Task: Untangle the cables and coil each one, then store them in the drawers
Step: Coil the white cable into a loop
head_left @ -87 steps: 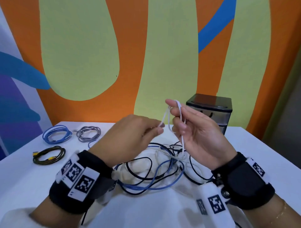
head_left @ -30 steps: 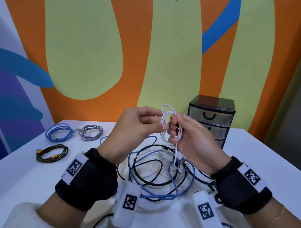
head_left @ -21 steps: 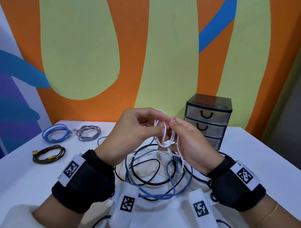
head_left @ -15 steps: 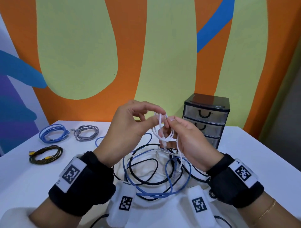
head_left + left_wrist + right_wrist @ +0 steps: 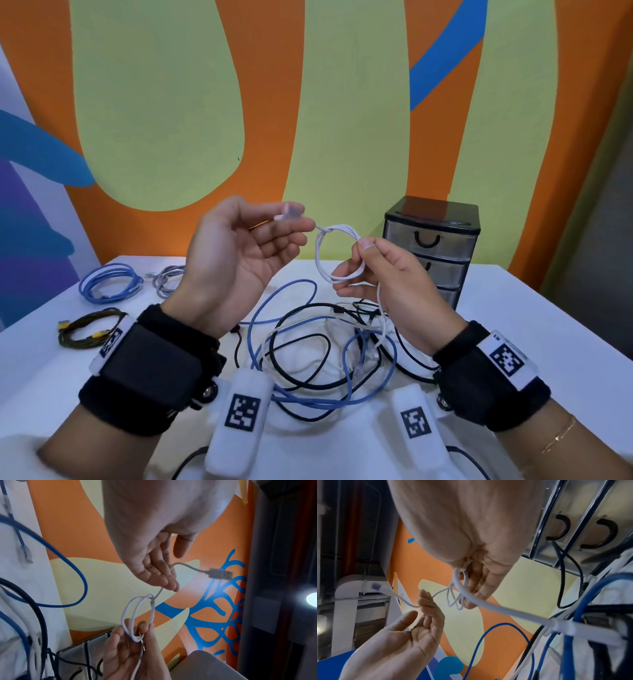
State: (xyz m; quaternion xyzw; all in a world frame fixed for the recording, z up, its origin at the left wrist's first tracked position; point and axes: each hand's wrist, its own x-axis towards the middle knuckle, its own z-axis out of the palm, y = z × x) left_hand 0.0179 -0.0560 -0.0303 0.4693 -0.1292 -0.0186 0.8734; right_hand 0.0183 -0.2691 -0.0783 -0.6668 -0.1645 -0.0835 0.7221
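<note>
While right hand [image 5: 383,277] pinches white cable [image 5: 337,253] coil upright, plug end trails left.

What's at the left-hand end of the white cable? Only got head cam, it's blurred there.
Observer: Left wrist view shows a USB plug sticking out free past the left hand.
Operator: Thumb clamping it?
Observer: No. In the right wrist view the thumb stands apart; the white cable just crosses the fingers.
Operator: Other end loose?
Observer: No. From the right hand it runs to a white connector lying among the blue cables.
</note>
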